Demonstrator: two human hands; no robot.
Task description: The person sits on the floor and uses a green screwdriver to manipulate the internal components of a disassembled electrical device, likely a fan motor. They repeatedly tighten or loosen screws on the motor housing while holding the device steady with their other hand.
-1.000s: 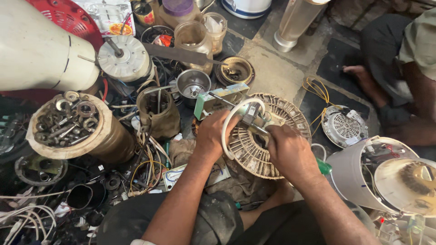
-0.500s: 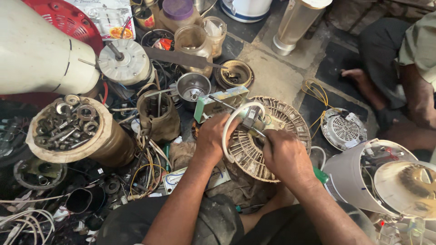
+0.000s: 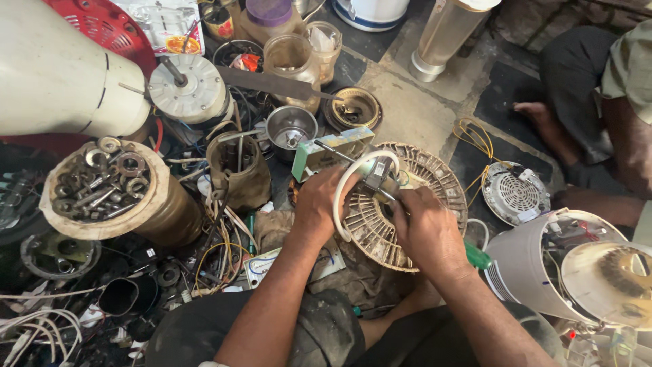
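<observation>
As we look down from the head camera, both of our hands meet over a round, dirty cream plastic grille (image 3: 435, 183) that lies tilted on a grey rag on the floor between our knees. Our left hand (image 3: 318, 204) is curled around a white cable loop (image 3: 346, 183) and grips the near left edge of the grille, fingers closed on it. Our right hand (image 3: 426, 230) is closed in a fist around a screwdriver whose green handle (image 3: 477, 256) sticks out behind the palm; its tip, hidden by the fingers, points toward a small metal motor block (image 3: 377, 175) at the grille's centre. Just beyond the grille a pale green box (image 3: 329, 151) lies on its side, and a small steel cup (image 3: 291, 126) stands near it. Well to the left, a tan can filled with nuts and washers (image 3: 102, 187) stands beside a brown cloth pouch (image 3: 238, 170), with loose wires spread on the floor below them. On the right, a smaller white vented disc (image 3: 514, 194) with yellow wires lies apart from the grille, and a white appliance housing (image 3: 543, 268) lies on its side close to our right forearm. At upper right another person's bare foot (image 3: 543, 119) rests on the floor.
</observation>
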